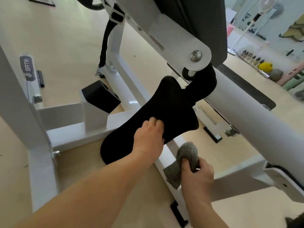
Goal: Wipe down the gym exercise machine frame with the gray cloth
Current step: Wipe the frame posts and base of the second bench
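Head view shows right hand clutching cloth on frame below pad, left hand gripping pad; wiping seems underway, next rubbing along frame.

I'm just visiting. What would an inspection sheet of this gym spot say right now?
surface: pale floor, few dark specks
job's things: gray cloth bunched against white machine frame
clutter: nothing seen
grips: left hand rests on black pad, hold unclear; right hand grips the cloth
cables: black sleeved cable hangs beside a frame upright
surroundings: standing fan and yellow ball-like object, far right
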Demonstrator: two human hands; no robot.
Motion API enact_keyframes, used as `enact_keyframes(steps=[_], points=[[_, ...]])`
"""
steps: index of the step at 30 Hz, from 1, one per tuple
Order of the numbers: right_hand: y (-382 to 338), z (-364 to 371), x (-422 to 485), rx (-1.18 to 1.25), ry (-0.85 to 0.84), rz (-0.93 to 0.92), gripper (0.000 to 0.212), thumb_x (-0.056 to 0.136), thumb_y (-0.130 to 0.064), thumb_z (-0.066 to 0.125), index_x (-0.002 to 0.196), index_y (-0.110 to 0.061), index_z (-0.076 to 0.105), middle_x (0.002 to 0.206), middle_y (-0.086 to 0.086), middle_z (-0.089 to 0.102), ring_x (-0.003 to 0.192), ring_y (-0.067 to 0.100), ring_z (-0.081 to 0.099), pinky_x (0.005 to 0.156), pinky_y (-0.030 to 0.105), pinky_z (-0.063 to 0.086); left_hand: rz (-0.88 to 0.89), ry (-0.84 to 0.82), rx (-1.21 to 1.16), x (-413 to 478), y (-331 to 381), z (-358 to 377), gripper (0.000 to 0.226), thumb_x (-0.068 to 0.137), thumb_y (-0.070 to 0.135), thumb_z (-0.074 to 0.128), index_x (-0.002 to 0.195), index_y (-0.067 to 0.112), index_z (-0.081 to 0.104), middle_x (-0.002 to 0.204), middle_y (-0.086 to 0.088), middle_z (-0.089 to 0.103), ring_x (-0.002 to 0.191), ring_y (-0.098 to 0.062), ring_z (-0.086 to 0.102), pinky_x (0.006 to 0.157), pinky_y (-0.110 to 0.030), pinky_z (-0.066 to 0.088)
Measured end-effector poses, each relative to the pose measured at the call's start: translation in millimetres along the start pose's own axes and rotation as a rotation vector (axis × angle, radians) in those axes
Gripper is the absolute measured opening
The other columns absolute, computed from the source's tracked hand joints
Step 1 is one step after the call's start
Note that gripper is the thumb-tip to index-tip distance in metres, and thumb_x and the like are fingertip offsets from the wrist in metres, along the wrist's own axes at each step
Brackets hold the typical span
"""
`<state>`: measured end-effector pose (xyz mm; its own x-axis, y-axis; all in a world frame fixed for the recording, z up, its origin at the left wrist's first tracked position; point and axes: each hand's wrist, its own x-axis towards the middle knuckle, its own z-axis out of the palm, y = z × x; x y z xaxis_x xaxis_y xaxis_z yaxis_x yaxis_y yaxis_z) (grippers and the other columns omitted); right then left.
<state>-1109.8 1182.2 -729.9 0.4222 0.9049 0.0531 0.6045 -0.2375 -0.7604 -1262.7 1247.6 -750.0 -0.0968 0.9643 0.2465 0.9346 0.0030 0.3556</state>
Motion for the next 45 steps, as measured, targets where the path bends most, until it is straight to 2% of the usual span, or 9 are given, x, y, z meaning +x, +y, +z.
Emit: enact_keyframes(steps=[5,12,16,19,23,32,36,41,45], points=[[2,-6,-3,-0.033,0.050,-0.180,0.022,0.092,-0.017,0.072,0.113,-0.017,0.064,0.104,-0.009,0.046,0.093,0.015,0.054,0.091,0.042,0.051,0.628,-0.069,0.160,-12,-14,20,0.080,0.072,0.007,0.079,0.143,0.017,0.043,0.146,-0.006,0.032,0.130,-0.028,0.043,0.110,-0.041,0.045],[-16,16,4,-0.011,-0.008,-0.287,0.045,0.091,0.001,0.062,0.116,-0.036,0.055,0.103,-0.026,0.046,0.109,0.017,0.053,0.093,0.040,0.050,0.441,-0.282,0.547,-13,-75,16,0.097,0.093,0.026,0.061,0.163,0.015,-0.005,0.160,-0.004,-0.043,0.154,-0.026,-0.024,0.124,-0.059,0.009],[-20,38,13,-0.273,-0.114,-0.415,0.040,0.102,-0.008,0.051,0.136,-0.025,0.062,0.135,-0.008,0.062,0.130,0.022,0.054,0.105,0.032,0.043,0.404,-0.384,0.550,-6,-110,0,0.088,0.098,0.029,0.048,0.162,0.014,-0.010,0.161,0.000,-0.041,0.153,-0.019,-0.029,0.127,-0.052,0.002],[-19,52,18,-0.602,-0.247,-0.467,0.058,0.109,-0.031,0.033,0.164,-0.022,0.018,0.172,-0.002,0.012,0.159,0.015,0.005,0.129,0.032,0.006,0.374,-0.437,0.516,-6,-118,-2,0.092,0.096,0.033,0.052,0.163,0.018,-0.009,0.162,0.004,-0.039,0.153,-0.016,-0.028,0.127,-0.050,0.001],[-24,56,39,-0.780,-0.390,-0.586,0.078,0.104,-0.061,0.025,0.164,-0.025,-0.008,0.172,-0.003,-0.010,0.158,0.013,-0.013,0.129,0.035,-0.002,0.364,-0.461,0.457,-5,-121,-3,0.091,0.095,0.034,0.053,0.163,0.023,-0.007,0.162,0.006,-0.037,0.151,-0.014,-0.031,0.127,-0.051,0.001],[-28,32,60,-0.681,-0.490,-0.856,0.065,0.102,-0.024,0.049,0.163,-0.025,0.025,0.155,-0.011,0.028,0.127,0.018,0.051,0.094,0.026,0.050,0.372,-0.488,0.399,-6,-125,-7,0.089,0.097,0.031,0.050,0.164,0.023,-0.008,0.162,0.006,-0.039,0.147,-0.012,-0.036,0.127,-0.052,0.004],[-10,24,64,-0.919,-0.414,-1.178,0.073,0.078,-0.005,0.080,0.147,-0.009,0.055,0.153,0.011,0.051,0.145,0.038,0.043,0.106,0.053,0.050,0.392,-0.480,0.368,-5,-130,-3,0.090,0.096,0.032,0.049,0.163,0.023,-0.010,0.162,0.006,-0.039,0.148,-0.012,-0.036,0.127,-0.052,0.002],[-35,37,102,-0.964,-0.628,-1.241,0.058,0.107,-0.034,0.042,0.161,-0.019,0.028,0.170,-0.002,0.018,0.158,0.013,-0.002,0.129,0.040,0.016,0.406,-0.445,0.358,-5,-134,5,0.088,0.096,0.036,0.047,0.163,0.022,-0.008,0.162,0.004,-0.039,0.149,-0.015,-0.037,0.126,-0.052,-0.005],[-34,36,95,-0.872,-0.646,-1.137,0.061,0.105,-0.047,0.029,0.160,-0.021,0.033,0.170,-0.005,0.015,0.158,0.010,0.004,0.128,0.037,0.020,0.405,-0.445,0.342,-5,-134,7,0.086,0.096,0.036,0.046,0.164,0.023,-0.006,0.162,0.004,-0.038,0.149,-0.016,-0.037,0.126,-0.054,-0.003]])
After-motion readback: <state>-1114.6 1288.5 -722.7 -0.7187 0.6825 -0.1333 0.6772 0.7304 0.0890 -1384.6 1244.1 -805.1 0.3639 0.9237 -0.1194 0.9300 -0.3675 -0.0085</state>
